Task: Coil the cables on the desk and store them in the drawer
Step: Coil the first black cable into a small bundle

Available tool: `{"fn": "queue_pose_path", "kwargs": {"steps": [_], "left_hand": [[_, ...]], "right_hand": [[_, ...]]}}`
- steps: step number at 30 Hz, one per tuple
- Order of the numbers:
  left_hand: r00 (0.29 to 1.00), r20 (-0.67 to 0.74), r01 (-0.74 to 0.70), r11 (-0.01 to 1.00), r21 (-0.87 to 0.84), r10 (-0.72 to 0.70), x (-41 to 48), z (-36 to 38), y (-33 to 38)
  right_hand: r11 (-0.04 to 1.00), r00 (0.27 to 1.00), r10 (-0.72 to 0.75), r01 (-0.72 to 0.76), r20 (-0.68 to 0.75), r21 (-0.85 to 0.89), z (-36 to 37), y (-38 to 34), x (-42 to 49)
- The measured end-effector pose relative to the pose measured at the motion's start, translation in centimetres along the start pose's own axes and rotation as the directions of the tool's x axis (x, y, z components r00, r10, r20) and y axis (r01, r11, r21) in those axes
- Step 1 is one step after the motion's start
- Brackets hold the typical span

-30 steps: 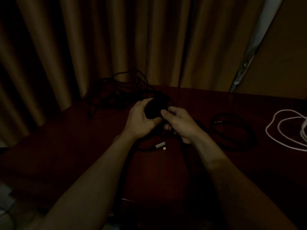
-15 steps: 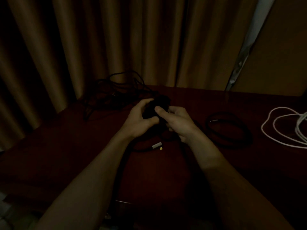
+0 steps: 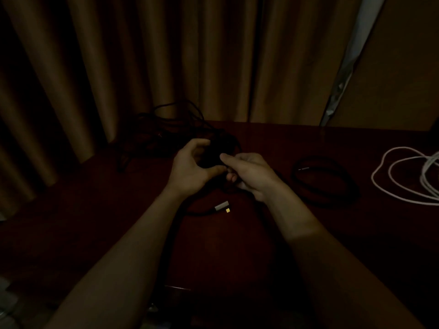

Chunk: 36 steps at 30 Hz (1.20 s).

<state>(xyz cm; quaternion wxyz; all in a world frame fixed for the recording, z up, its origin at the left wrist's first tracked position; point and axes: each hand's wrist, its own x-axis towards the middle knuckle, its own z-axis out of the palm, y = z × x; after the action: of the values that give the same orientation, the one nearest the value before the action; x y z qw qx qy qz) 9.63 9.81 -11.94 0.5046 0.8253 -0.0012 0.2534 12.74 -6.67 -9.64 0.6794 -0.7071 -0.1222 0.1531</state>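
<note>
The black cable (image 3: 215, 154) is held above the surface (image 3: 118, 222) between both hands, at the middle of the view. The left hand (image 3: 192, 173) is curled round the dark bundle of loops, fingers over the top and thumb beneath. The right hand (image 3: 253, 174) is closed on it from the other side, thumb laid against the loops and fingers folded under. In the dim light the run of the strand through the fingers cannot be made out. The free tail drops to the surface, where its silver connector (image 3: 222, 206) lies just below the hands.

The step in hand is judged to be the winding of this cable — the loose tail is not yet taken in. It is best done with the bundle clamped firmly by the left hand while the strand is fed round by the right. Each turn should be laid beside the last at one size, so that no twist is forced in. The connector should be guided rather than dragged, lest it catch or whip about.

A coiled black cable (image 3: 306, 192) lies to the right and a white cable (image 3: 373, 180) beyond it. A tangled heap of black cables (image 3: 171, 129) lies at the back by the curtain (image 3: 213, 55) — more work, it is judged. The drawer cannot be identified with certainty.
</note>
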Motion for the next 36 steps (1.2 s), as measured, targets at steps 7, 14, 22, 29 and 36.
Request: {"fn": "queue_pose_path", "kwargs": {"steps": [7, 14, 22, 29, 36], "left_hand": [[1.000, 0.002, 0.015, 0.998, 0.053, -0.016, -0.3, -0.2, 0.5], [0.998, 0.040, -0.047, 0.994, 0.100, 0.043, -0.8, 0.0, 1.3], [0.994, 0.107, 0.028, 0.998, -0.048, -0.023, -0.7, -0.2, 1.2], [0.994, 0.102, -0.023, 0.999, -0.041, 0.027, -0.5, 0.2, 0.6], [0.988, 0.075, -0.144, 0.979, 0.143, 0.134, -0.6, 0.0, 0.4]], "right_hand": [[1.000, 0.998, 0.001, 0.000, 0.060, -0.016, 0.3, -0.4, -0.6], [0.996, 0.999, -0.037, 0.036, -0.013, -0.076, 0.1, 0.3, 0.1], [0.999, 0.999, -0.032, 0.031, 0.038, 0.018, -0.8, 0.3, 0.4], [0.997, 0.999, 0.018, -0.020, 0.029, 0.071, -0.8, 0.1, 0.4], [0.996, 0.995, -0.086, 0.086, 0.054, 0.002, 0.6, -0.5, -1.0]]}}
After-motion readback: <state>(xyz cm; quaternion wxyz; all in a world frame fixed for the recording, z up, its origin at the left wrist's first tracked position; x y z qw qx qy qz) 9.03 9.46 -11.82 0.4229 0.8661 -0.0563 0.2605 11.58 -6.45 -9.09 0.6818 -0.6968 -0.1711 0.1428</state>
